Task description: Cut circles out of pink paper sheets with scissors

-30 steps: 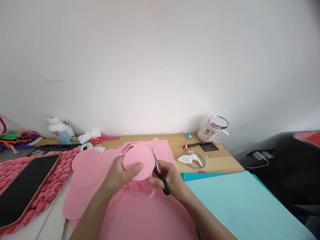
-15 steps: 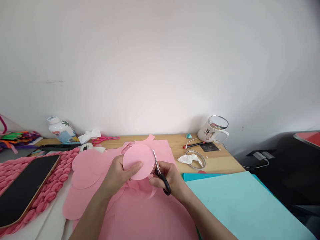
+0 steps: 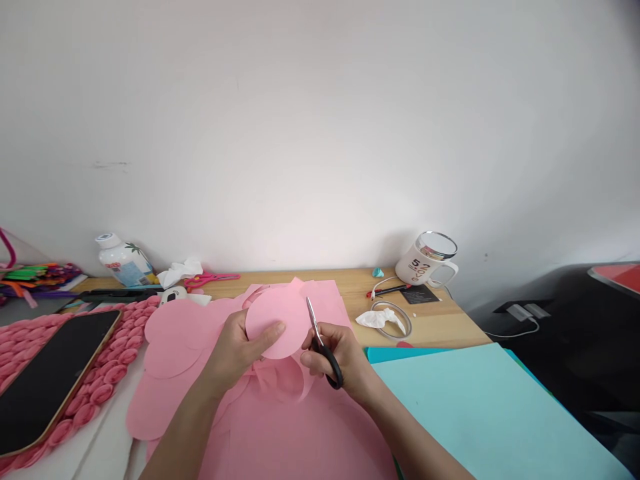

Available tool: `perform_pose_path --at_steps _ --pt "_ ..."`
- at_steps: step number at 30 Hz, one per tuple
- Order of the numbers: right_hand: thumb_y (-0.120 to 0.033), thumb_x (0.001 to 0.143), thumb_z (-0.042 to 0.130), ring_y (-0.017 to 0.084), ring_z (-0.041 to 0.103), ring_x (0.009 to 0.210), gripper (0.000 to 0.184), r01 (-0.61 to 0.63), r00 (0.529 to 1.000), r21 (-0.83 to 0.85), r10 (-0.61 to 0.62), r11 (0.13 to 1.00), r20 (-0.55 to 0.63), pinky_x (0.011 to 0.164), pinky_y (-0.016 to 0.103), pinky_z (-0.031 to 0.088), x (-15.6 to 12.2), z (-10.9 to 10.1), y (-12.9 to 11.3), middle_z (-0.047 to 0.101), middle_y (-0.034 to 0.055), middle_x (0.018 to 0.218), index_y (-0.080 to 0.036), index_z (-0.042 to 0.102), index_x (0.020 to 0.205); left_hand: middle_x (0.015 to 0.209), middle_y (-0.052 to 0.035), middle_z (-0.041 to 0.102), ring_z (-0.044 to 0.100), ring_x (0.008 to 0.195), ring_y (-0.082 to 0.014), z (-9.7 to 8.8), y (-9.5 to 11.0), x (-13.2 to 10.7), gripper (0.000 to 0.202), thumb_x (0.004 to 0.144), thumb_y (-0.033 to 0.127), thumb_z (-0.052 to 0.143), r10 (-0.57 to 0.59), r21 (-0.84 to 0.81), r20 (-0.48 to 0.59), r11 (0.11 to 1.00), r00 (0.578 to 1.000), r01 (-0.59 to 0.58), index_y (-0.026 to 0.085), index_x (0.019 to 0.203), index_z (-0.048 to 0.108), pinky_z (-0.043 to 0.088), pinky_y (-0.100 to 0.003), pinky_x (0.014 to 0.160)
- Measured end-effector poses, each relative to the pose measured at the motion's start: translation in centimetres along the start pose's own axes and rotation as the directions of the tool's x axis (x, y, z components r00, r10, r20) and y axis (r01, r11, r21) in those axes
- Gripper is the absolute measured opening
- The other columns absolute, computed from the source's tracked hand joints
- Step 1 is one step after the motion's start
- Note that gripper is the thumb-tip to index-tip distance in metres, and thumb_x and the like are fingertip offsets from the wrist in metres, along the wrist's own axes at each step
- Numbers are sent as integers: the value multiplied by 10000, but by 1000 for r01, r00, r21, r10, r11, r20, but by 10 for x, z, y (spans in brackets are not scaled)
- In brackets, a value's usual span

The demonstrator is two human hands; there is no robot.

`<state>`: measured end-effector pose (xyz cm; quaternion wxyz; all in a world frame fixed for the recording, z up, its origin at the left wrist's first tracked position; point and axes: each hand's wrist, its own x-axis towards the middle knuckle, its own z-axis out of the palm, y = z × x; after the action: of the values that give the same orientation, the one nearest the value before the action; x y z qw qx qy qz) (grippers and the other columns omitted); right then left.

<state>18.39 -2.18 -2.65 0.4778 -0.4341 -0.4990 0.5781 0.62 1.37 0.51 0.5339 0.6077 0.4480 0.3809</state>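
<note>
My left hand [image 3: 236,347] pinches a round pink paper disc [image 3: 277,313], thumb on top and the other fingers hidden beneath. Black-handled scissors [image 3: 325,353] are in my right hand [image 3: 343,353], their blades looking closed and pointing up, just beside the disc's right edge. Below the disc lie curled pink paper offcuts [image 3: 283,379] on large pink paper sheets [image 3: 305,433]. More rounded pink paper pieces [image 3: 173,347] overlap to the left of my left hand.
At left, a phone [image 3: 55,373] rests on a pink knitted mat [image 3: 97,373]. Along the back are a white bottle [image 3: 123,257], pink scissors [image 3: 213,278] and a mug [image 3: 425,260]. Light blue paper [image 3: 480,407] lies at right, with a crumpled tissue [image 3: 380,320] behind it.
The scissors have shifted slightly away from the disc's edge. A pink paper strip that stuck up behind the disc has dropped, and a curled offcut now shows below it.
</note>
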Motion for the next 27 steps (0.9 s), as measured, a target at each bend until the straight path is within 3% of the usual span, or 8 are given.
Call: perform_pose_path --at_steps 5,11,17,27 --pt "-336 639 700 93 460 409 228 18 993 -2 -19 1000 -119 439 217 366 1 0 -5 457 -72 420 -170 545 618 467 25 488 422 442 -100 1 2 -1 330 778 418 595 10 2 0 1000 1000 -10 149 591 557 345 -224 425" --pt "-363 645 720 102 483 455 251 41 984 16 -38 999 -177 487 235 395 2 -1 -2 477 -70 457 -172 561 678 421 11 496 453 435 -112 3 6 -2 354 799 358 581 75 -82 35 994 997 -72 159 514 511 361 -250 470" --pt "-355 668 723 99 494 496 246 50 987 48 -42 998 -156 515 230 390 1 -1 1 511 -56 512 -170 572 730 418 10 518 470 435 -125 3 5 1 316 835 386 539 87 -129 51 988 995 -80 133 662 615 382 -261 494" --pt "-338 683 717 99 485 512 224 73 990 69 -64 995 -125 548 242 413 0 2 0 514 -56 529 -176 585 763 405 -1 502 526 503 -164 4 3 1 436 867 491 451 105 -143 40 985 994 -99 121 784 664 415 -285 539"
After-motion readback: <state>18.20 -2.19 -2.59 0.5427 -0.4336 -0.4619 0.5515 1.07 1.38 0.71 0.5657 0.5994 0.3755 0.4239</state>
